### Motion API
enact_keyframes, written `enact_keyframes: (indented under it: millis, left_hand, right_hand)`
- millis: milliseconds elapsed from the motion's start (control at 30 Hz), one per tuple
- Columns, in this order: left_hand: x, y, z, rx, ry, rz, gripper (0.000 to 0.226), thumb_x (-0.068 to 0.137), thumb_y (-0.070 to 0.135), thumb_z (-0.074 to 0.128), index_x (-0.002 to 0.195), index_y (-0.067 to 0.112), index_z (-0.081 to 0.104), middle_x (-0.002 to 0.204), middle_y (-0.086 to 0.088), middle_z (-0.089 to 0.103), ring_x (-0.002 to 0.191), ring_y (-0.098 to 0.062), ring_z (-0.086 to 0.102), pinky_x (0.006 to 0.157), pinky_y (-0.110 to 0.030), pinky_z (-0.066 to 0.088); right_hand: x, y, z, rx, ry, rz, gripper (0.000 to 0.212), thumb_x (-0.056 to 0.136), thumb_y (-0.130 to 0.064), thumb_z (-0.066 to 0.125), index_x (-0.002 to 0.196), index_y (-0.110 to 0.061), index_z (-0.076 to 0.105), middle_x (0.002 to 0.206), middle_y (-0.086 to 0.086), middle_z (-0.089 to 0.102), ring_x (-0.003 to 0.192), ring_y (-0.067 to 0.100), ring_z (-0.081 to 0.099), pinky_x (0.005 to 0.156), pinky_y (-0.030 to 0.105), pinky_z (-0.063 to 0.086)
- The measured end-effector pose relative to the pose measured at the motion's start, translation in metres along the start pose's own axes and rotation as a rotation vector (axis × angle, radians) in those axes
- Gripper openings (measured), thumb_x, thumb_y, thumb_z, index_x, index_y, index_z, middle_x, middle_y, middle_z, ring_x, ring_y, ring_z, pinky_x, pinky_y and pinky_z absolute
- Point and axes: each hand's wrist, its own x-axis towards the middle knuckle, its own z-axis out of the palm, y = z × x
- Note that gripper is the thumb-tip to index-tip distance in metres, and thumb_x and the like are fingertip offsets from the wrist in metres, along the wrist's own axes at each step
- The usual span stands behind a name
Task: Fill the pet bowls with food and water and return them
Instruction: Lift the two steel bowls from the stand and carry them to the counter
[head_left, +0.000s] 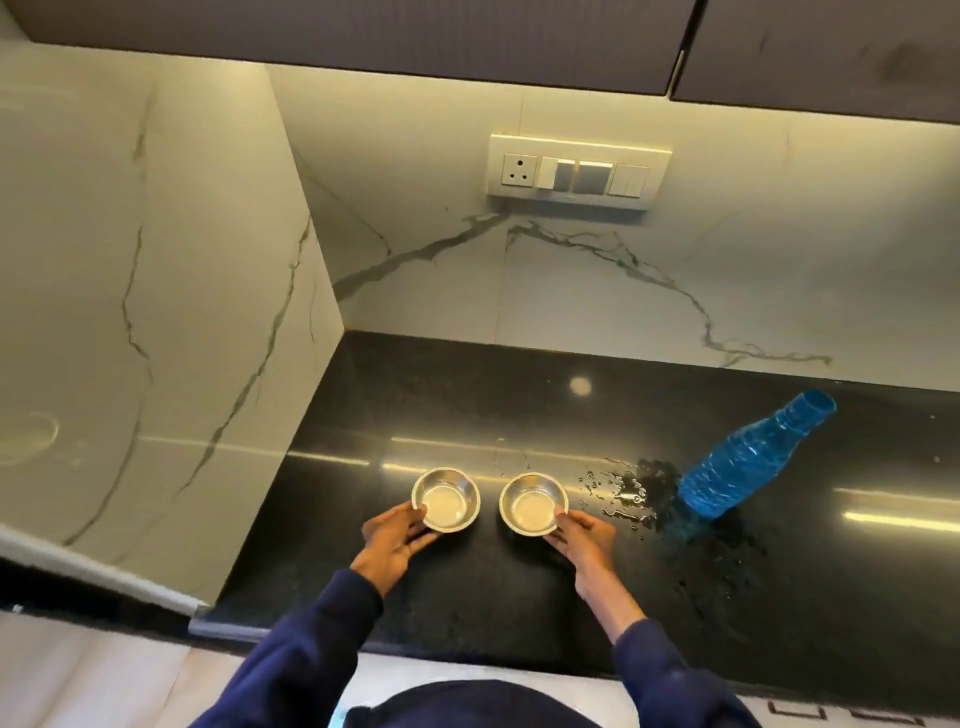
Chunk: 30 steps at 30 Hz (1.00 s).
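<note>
2 round shiny steel bowls on glossy black speckled counter (467, 395), left of 1 ribbed blue plastic bottle (748, 462) | spilled droplets (628, 491) just left of bottle | left hand (395, 540) pinches left bowl (445, 500) near rim | right hand (584, 540) pinches right bowl (533, 503) near rim

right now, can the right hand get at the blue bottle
Probably yes: the right hand must first release its bowl, but only spilled water lies between it and the blue bottle.

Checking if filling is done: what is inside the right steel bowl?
In the right bowl only its shiny bottom shows, no food; clear water cannot be told. The right hand covers the near rim.
</note>
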Motion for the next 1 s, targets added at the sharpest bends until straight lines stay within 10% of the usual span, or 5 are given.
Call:
enact_keyframes:
  millis: [400, 700, 1000]
  left_hand:
    - [0.040, 0.027, 0.012, -0.006, 0.011, 0.011, 0.037, 0.090, -0.017, 0.058, 0.126, -0.012, 0.058, 0.099, -0.020, 0.067, 0.111, -0.039, 0.062, 0.096, -0.047, 0.051]
    - [0.029, 0.021, 0.005, -0.037, 0.007, 0.047, 0.049, 0.086, -0.026, 0.054, 0.133, -0.013, 0.051, 0.132, -0.032, 0.058, 0.120, -0.043, 0.060, 0.105, -0.049, 0.047]
    - [-0.026, 0.019, -0.002, -0.085, -0.041, 0.168, 0.033, 0.091, -0.015, 0.057, 0.123, -0.008, 0.057, 0.107, -0.025, 0.066, 0.093, -0.031, 0.067, 0.098, -0.047, 0.053]
  right_hand:
    - [0.027, -0.013, 0.032, -0.081, 0.059, -0.113, 0.025, 0.086, 0.009, 0.070, 0.111, 0.007, 0.069, 0.107, 0.021, 0.071, 0.099, 0.032, 0.071, 0.061, 0.023, 0.062]
    - [0.030, -0.010, 0.015, -0.176, 0.059, -0.174, 0.034, 0.082, 0.006, 0.075, 0.115, 0.000, 0.068, 0.103, 0.015, 0.072, 0.097, 0.027, 0.072, 0.087, 0.041, 0.061]
    - [-0.012, -0.046, -0.024, -0.173, -0.083, -0.347, 0.031, 0.080, 0.002, 0.077, 0.109, -0.006, 0.072, 0.095, 0.011, 0.077, 0.094, 0.025, 0.074, 0.087, 0.043, 0.062]
